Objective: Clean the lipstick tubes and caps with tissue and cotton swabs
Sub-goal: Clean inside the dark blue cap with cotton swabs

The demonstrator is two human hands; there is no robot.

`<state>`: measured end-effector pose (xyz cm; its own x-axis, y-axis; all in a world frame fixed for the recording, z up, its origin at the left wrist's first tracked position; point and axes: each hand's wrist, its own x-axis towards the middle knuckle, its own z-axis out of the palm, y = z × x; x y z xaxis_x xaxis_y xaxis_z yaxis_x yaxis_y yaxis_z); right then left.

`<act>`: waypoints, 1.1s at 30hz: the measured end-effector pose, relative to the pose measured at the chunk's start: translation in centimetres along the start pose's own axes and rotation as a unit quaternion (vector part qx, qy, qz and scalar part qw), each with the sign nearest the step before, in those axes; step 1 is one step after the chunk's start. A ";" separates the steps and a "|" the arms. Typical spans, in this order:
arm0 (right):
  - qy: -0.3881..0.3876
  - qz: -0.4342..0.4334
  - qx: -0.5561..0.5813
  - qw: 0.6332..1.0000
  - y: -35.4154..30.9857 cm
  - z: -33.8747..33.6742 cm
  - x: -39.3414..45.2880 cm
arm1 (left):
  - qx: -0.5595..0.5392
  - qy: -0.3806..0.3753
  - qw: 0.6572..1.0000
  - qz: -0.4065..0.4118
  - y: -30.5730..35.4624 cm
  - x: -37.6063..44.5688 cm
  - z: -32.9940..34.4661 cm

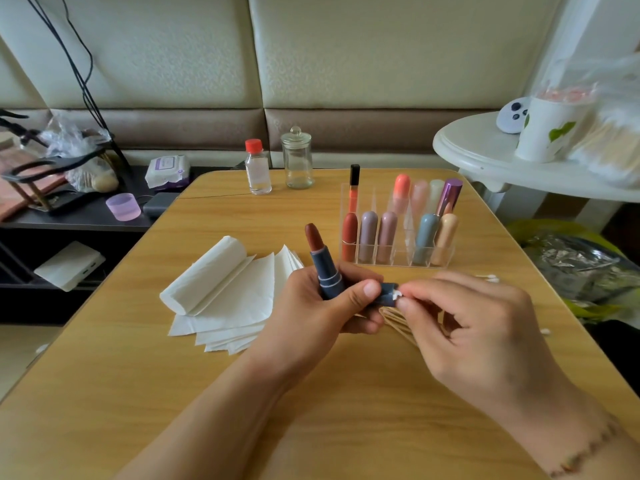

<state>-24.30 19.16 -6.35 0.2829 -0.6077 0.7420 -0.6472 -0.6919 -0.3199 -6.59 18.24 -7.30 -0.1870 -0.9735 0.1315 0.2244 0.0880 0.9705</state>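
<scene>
Lipstick tube of dark blue plastic [327,271], brick-red bullet extended, stands nearly upright in the left hand [313,308], whose fingers also clasp its matching blue cap [387,292]. Cap's long axis runs sideways, mouth toward the right hand [474,327], which pinches a white-tipped cotton swab [397,294] at that opening above the wooden table [138,393].

We see a blue-grey lipstick tube [329,273] with brick-red bullet, a matching blue-grey cap [387,293], white tissue sheets [239,299], a light wood-grain table [173,393], a red-capped clear bottle [257,168], pastel lipsticks in a clear organiser [398,233], a lilac cup [123,207].
</scene>
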 end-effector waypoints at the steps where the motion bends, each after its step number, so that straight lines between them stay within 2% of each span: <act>1: -0.009 0.031 0.026 0.999 -0.3 0.0 0.0 | 0.000 0.002 1.000 0.005 0.0 0.0 0.0; 4: -0.026 0.169 0.141 0.975 -0.9 -0.1 0.2 | 0.013 0.003 1.000 0.019 0.1 -0.1 0.0; 6: -0.041 0.273 0.231 0.933 -1.1 -0.1 0.4 | 0.027 -0.002 0.999 0.035 0.1 0.0 0.0; 8: -0.048 0.375 0.316 0.870 -1.5 -0.4 0.9 | 0.048 -0.005 0.997 0.060 -0.2 0.1 -0.1; 10: -0.053 0.481 0.417 0.769 -1.6 -0.5 1.3 | 0.078 -0.002 0.993 0.089 -0.3 0.1 -0.3; 12: -0.059 0.579 0.528 0.618 -1.5 -0.3 1.5 | 0.127 0.002 0.985 0.120 -0.5 0.1 -0.4; 13: -0.060 0.608 0.559 0.560 -1.4 -0.3 1.5 | 0.147 0.002 0.981 0.130 -0.6 0.2 -0.4; 14: -0.061 0.617 0.576 0.533 -1.4 -0.3 1.5 | 0.154 0.004 0.980 0.128 -0.6 0.2 -0.3; 15: -0.070 0.612 0.575 0.538 -1.2 -0.3 1.5 | 0.143 0.013 0.983 0.115 -0.6 0.2 -0.3; 16: -0.083 0.589 0.557 0.580 -1.2 -0.4 1.5 | 0.108 0.023 0.990 0.093 -0.6 0.2 -0.2; 17: -0.092 0.539 0.512 0.663 -0.9 -0.6 1.3 | 0.067 0.031 0.995 0.069 -0.5 0.2 -0.1; 19: -0.066 0.353 0.313 0.879 -0.1 -0.9 0.8 | 0.020 0.041 0.998 0.040 -0.2 0.2 0.1; 20: -0.033 0.242 0.197 0.949 0.4 -1.1 0.6 | 0.017 0.036 0.999 0.032 0.0 0.2 0.1; 21: -0.019 0.152 0.125 0.980 0.7 -1.2 0.5 | 0.017 0.029 0.999 0.027 0.0 0.2 0.2; 23: -0.035 0.051 0.061 0.996 1.1 -1.2 0.3 | 0.023 0.013 0.999 0.019 0.1 0.1 0.2; 26: -0.031 -0.026 -0.012 0.999 1.2 -1.0 0.1 | 0.041 0.001 0.999 0.014 0.2 0.2 0.1; 29: -0.034 -0.103 -0.120 0.987 0.8 -1.1 0.0 | 0.055 0.003 0.998 0.020 0.2 0.1 -0.1; 31: -0.040 -0.082 -0.114 0.989 0.4 -0.8 -0.1 | 0.062 0.000 0.998 0.026 0.3 0.0 0.0; 33: -0.055 -0.018 -0.053 0.997 0.1 -0.4 -0.2 | 0.065 -0.010 0.997 0.034 0.2 0.0 0.0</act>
<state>-24.73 19.36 -6.28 0.3786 -0.6268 0.6810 -0.7046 -0.6723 -0.2271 -6.55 18.28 -7.11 -0.1956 -0.9598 0.2015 0.1123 0.1822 0.9768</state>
